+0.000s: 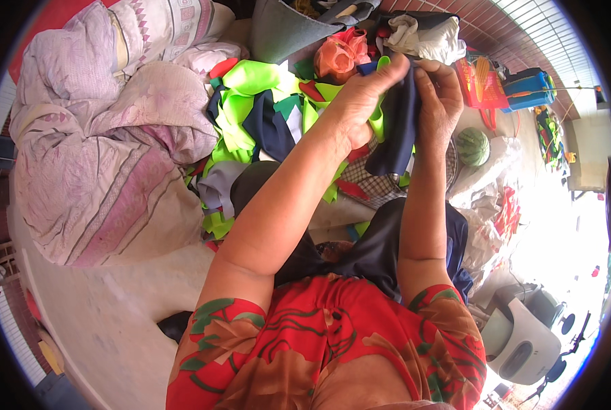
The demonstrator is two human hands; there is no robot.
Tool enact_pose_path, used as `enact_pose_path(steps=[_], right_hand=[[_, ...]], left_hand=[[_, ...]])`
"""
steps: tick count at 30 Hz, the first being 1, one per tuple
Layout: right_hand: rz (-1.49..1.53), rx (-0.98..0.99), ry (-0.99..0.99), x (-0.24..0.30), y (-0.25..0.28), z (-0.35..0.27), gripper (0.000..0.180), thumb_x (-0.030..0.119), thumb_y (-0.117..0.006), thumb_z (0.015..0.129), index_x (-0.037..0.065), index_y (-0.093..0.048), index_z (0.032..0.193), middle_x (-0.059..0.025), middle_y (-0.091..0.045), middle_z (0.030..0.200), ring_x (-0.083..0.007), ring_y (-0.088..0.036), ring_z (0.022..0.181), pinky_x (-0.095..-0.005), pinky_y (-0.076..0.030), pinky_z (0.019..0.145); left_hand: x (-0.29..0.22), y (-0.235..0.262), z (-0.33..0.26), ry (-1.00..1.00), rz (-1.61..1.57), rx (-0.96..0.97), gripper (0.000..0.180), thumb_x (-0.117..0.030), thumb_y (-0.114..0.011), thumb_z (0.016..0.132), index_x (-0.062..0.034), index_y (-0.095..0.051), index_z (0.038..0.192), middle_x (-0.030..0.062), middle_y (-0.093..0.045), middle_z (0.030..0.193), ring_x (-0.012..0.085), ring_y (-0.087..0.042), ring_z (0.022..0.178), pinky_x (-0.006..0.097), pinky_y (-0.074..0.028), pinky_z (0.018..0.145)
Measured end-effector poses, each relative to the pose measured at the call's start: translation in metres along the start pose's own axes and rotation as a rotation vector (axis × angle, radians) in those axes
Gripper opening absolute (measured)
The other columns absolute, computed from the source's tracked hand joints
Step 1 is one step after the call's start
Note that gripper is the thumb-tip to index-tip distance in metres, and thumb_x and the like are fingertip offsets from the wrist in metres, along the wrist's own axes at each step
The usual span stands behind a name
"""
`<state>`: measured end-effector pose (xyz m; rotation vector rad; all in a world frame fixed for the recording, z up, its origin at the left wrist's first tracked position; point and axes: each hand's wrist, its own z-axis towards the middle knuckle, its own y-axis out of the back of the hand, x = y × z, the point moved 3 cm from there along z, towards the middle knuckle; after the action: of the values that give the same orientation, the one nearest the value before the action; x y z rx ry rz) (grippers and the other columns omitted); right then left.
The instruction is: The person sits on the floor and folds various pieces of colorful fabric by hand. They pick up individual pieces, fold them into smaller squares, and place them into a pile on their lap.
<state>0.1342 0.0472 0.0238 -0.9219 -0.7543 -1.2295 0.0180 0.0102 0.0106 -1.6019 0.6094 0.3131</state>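
Out in front of me, both hands grip the upper end of a navy cloth piece [396, 133], which hangs down between them. My left hand [361, 102] is closed on its left side, thumb pointing up. A neon yellow-green fabric strip [378, 121] hangs beside the navy cloth, against that hand. On the right side my right hand [441, 99] pinches the same cloth with bent fingers. Left of my hands lies a heap of fabric scraps, among them a neon green scrap [261, 76] and a navy scrap [270, 128]. A checked cloth [377, 186] shows below the hanging piece.
Large woven sacks [107, 157] fill the left side. Behind the heap stands a grey bucket-like container [288, 31] near a coral-coloured fabric bundle [340, 56]. At right are a watermelon [473, 147], a red bag [482, 85], a blue container [527, 89] and a white-grey machine-like object [524, 338].
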Motion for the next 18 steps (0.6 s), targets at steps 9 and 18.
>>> enact_pose_path(steps=[9,18], right_hand=[[0.226,0.030,-0.190,-0.003,0.024,-0.016,0.069,0.040,-0.059,0.084,0.003,-0.032,0.136,-0.0167,-0.044,0.126,-0.0219,-0.049,0.108,-0.0322,-0.039,0.093],[0.438,0.060,-0.546,-0.037,0.031,-0.069,0.048,0.003,-0.067,0.078,0.003,-0.048,0.122,-0.0075,-0.058,0.112,-0.0190,-0.056,0.105,-0.0328,-0.044,0.093]], left_hand=[[-0.003,0.011,0.002,-0.098,0.176,-0.192,0.031,0.009,-0.067,0.067,0.0011,-0.059,0.096,0.0081,-0.063,0.088,0.0190,-0.061,0.080,0.031,-0.049,0.074],[0.015,0.011,0.001,-0.197,0.784,0.022,0.031,0.000,-0.061,0.072,-0.0001,-0.059,0.104,0.0037,-0.059,0.097,0.0126,-0.056,0.085,0.025,-0.046,0.075]])
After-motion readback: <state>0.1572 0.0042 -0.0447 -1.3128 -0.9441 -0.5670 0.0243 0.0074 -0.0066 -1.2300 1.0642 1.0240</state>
